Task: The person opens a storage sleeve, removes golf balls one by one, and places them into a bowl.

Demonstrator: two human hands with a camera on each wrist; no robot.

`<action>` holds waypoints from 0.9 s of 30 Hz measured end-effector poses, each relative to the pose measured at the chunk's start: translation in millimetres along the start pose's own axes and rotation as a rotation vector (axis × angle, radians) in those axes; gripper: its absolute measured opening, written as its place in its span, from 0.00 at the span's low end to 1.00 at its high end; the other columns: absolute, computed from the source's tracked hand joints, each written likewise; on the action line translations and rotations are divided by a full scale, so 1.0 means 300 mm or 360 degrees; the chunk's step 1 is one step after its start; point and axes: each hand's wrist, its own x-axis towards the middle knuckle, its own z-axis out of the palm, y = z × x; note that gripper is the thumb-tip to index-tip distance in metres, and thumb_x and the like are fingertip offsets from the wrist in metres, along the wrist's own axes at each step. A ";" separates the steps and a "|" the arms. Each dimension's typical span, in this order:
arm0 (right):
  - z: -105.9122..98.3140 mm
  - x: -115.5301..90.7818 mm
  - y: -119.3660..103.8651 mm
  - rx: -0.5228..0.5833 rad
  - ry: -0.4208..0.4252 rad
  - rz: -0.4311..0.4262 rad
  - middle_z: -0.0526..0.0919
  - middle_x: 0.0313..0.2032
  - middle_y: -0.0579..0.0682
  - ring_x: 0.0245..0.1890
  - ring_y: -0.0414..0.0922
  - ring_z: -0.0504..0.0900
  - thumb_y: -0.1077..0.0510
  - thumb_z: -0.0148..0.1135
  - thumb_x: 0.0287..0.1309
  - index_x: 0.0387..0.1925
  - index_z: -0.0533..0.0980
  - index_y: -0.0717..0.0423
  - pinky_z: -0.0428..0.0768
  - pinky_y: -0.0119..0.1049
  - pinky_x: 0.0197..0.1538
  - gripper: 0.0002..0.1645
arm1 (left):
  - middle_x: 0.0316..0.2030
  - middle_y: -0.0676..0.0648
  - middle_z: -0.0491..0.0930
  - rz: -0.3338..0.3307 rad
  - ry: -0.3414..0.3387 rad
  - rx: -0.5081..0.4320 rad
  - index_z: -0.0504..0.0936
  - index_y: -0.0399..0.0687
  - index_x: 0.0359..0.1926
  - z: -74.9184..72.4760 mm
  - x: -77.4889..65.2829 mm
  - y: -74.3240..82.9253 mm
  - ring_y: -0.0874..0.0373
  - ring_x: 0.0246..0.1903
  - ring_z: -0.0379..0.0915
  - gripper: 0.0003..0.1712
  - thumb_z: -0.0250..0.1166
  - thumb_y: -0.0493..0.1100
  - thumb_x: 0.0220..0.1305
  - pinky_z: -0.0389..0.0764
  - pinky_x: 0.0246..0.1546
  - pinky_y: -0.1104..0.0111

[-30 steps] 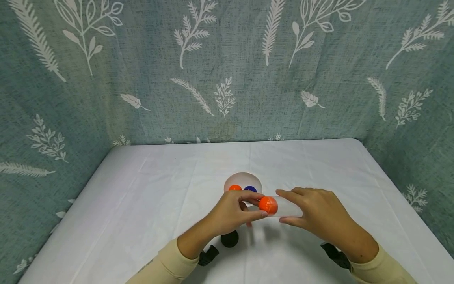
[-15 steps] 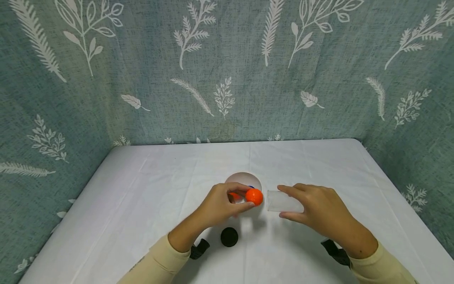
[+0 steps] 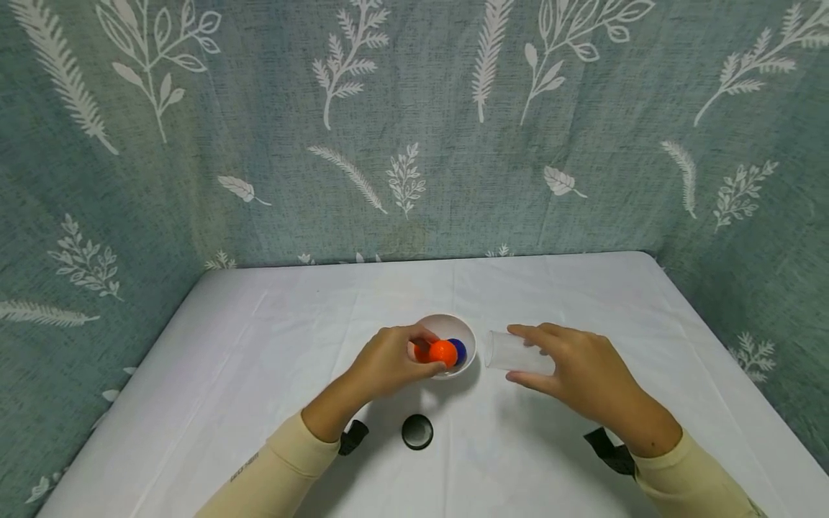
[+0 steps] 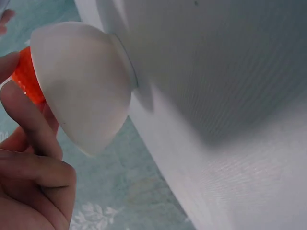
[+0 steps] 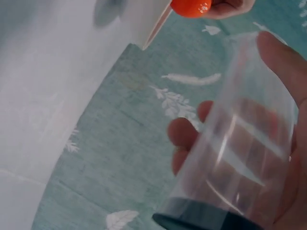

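My left hand (image 3: pixel 396 360) pinches an orange ball (image 3: pixel 443 354) between thumb and fingers at the rim of a white bowl (image 3: pixel 468 332). Inside the bowl lie a dark blue ball (image 3: pixel 458 350) and another orange ball (image 3: pixel 421 352), partly hidden by my fingers. To the right, my right hand (image 3: pixel 576 363) grips a clear plastic tube (image 3: pixel 508 351) held sideways above the table, its mouth facing the bowl. The right wrist view shows no ball in the tube (image 5: pixel 230 158) and a dark band (image 5: pixel 206 216) round its far end.
A round black lid (image 3: pixel 417 432) lies on the white-covered table (image 3: pixel 291 345) in front of the bowl. Green leaf-patterned cloth (image 3: pixel 414 129) hangs behind and along both sides of the table. A dark strap (image 3: pixel 610 452) shows by the right sleeve.
My left hand has moved left and down with the orange ball, from the tube's mouth to the bowl. The right hand with the tube has shifted slightly toward the back.
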 end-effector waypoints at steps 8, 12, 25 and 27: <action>0.039 0.025 0.045 0.0237 0.0128 0.0147 0.89 0.37 0.49 0.35 0.44 0.87 0.47 0.81 0.44 0.52 0.81 0.53 0.85 0.41 0.35 0.33 | 0.35 0.56 0.85 0.0003 -0.0052 0.0216 0.86 0.52 0.44 -0.001 0.023 0.021 0.64 0.33 0.76 0.19 0.77 0.53 0.53 0.77 0.34 0.70; 0.058 0.035 0.066 0.0389 0.0077 0.0289 0.89 0.39 0.52 0.39 0.48 0.87 0.47 0.79 0.49 0.54 0.79 0.56 0.85 0.47 0.42 0.33 | 0.39 0.55 0.86 -0.0021 -0.0084 0.0284 0.86 0.52 0.44 -0.004 0.031 0.028 0.62 0.36 0.77 0.21 0.77 0.55 0.52 0.77 0.37 0.68; 0.146 0.073 0.124 0.0896 -0.0245 0.0715 0.86 0.49 0.56 0.47 0.49 0.86 0.40 0.68 0.61 0.54 0.66 0.48 0.81 0.40 0.44 0.30 | 0.35 0.54 0.85 -0.0047 -0.0213 0.0373 0.86 0.49 0.46 -0.016 0.049 0.025 0.62 0.32 0.75 0.23 0.76 0.56 0.53 0.77 0.35 0.68; 0.155 0.072 0.129 0.0937 -0.0278 0.0744 0.86 0.49 0.57 0.46 0.48 0.85 0.41 0.68 0.61 0.54 0.64 0.49 0.80 0.40 0.43 0.30 | 0.32 0.55 0.83 -0.0056 -0.0243 0.0383 0.86 0.49 0.47 -0.018 0.058 0.028 0.62 0.30 0.74 0.24 0.76 0.56 0.54 0.76 0.34 0.68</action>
